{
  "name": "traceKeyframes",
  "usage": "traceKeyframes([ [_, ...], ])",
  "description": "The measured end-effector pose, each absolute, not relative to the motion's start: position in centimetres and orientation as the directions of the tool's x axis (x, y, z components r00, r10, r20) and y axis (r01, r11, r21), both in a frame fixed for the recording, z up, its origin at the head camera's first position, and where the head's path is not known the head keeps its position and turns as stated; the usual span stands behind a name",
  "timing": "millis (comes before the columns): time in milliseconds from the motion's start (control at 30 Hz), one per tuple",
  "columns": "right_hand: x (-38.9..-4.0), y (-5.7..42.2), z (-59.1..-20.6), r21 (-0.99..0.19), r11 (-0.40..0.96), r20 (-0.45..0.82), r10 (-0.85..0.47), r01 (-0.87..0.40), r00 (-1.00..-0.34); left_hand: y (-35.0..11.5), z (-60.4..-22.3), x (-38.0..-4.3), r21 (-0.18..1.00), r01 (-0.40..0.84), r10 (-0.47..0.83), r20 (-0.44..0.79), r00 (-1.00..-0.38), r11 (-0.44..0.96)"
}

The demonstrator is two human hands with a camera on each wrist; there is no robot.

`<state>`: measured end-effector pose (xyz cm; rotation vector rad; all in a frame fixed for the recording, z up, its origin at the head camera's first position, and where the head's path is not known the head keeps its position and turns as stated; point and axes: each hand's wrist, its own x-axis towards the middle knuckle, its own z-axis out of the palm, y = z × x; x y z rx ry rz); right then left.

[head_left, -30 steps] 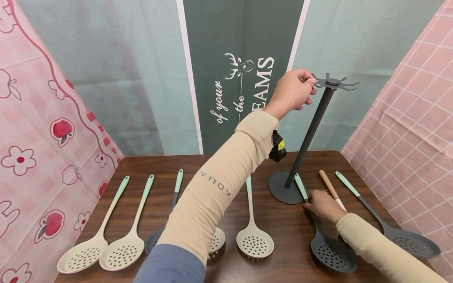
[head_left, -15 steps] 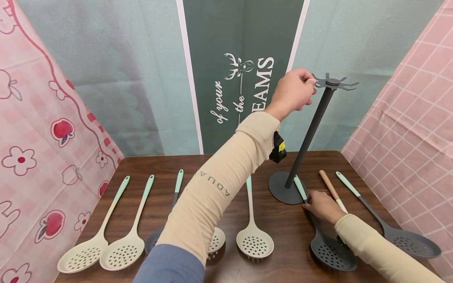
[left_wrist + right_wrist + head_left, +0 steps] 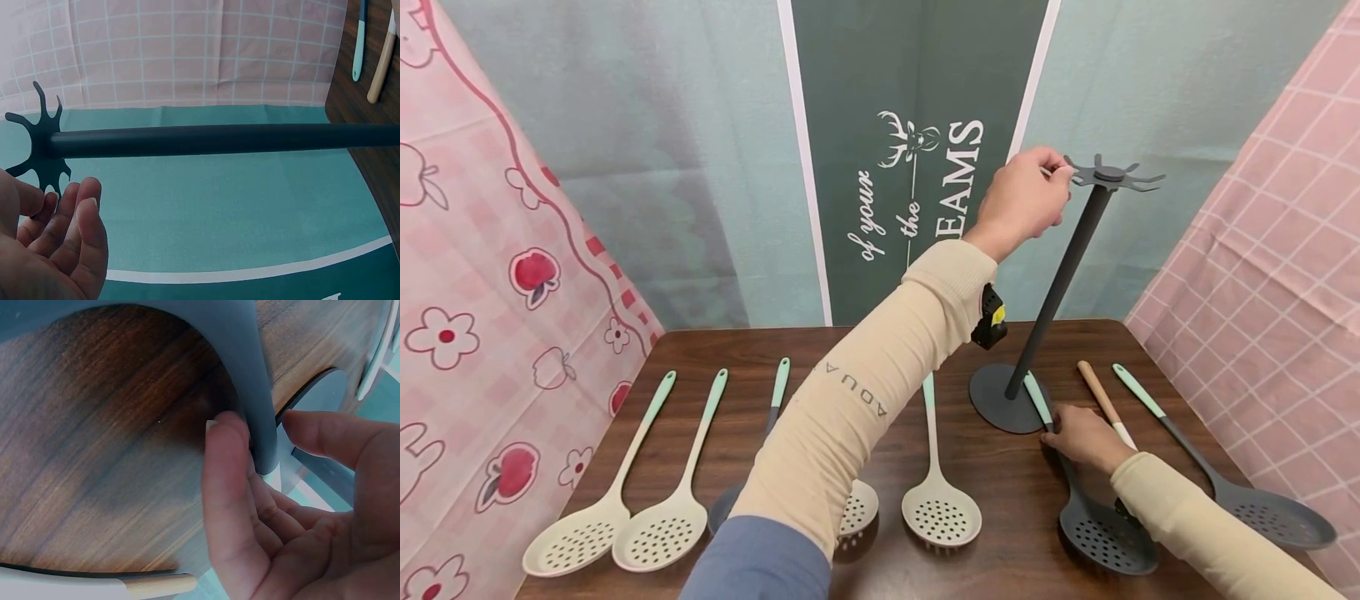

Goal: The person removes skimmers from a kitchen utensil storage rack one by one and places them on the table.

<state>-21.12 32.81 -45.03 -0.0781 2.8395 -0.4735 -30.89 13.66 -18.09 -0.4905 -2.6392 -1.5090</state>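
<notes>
A dark grey utensil stand (image 3: 1060,287) rises from a round base, its hooked top (image 3: 1108,175) bearing several prongs. My left hand (image 3: 1024,196) pinches one prong at the left of that top; the left wrist view shows thumb and finger meeting there beside the pole (image 3: 206,139). Down on the table, my right hand (image 3: 1084,437) holds the shaft of a dark grey skimmer (image 3: 1105,533) with a mint handle end. In the right wrist view the fingers lie on one side of the grey shaft (image 3: 253,381), the thumb on the other. The skimmer's perforated bowl points toward me.
Cream skimmers (image 3: 576,537) (image 3: 940,508) with mint handles lie along the table (image 3: 880,575). My left sleeve (image 3: 850,400) partly hides a cream and a dark one. Right of my hand lie a wooden handle (image 3: 1097,392) and another dark skimmer (image 3: 1270,512). Curtains enclose the table.
The view shifts very slightly. Both hands keep their places, the left at the stand's prong and the right on the dark skimmer's shaft.
</notes>
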Motion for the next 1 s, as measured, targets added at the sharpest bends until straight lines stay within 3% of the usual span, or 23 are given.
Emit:
traceKeyframes([
  [367,-21.3,33.2,-44.7,-0.317,0.947,-0.237,-0.133,-0.053,-0.962,13.9,-18.0,-31.0,0.810,0.307,0.242,0.210,-0.947,0.501],
  [633,-21.8,33.9,-42.5,-0.337,0.941,-0.298,-0.136,-0.030,-0.945,13.3,-18.2,-30.9,0.835,0.337,0.292,0.223,-0.930,0.436],
  [767,-22.0,34.2,-41.3,-0.368,0.930,-0.308,-0.125,-0.003,-0.943,13.2,-18.2,-30.9,0.821,0.314,0.312,0.176,-0.934,0.477],
  [1000,-22.6,34.1,-38.9,-0.342,0.937,-0.261,-0.170,-0.074,-0.950,10.2,-19.1,-30.5,0.755,0.397,0.442,0.158,-0.883,0.522],
])
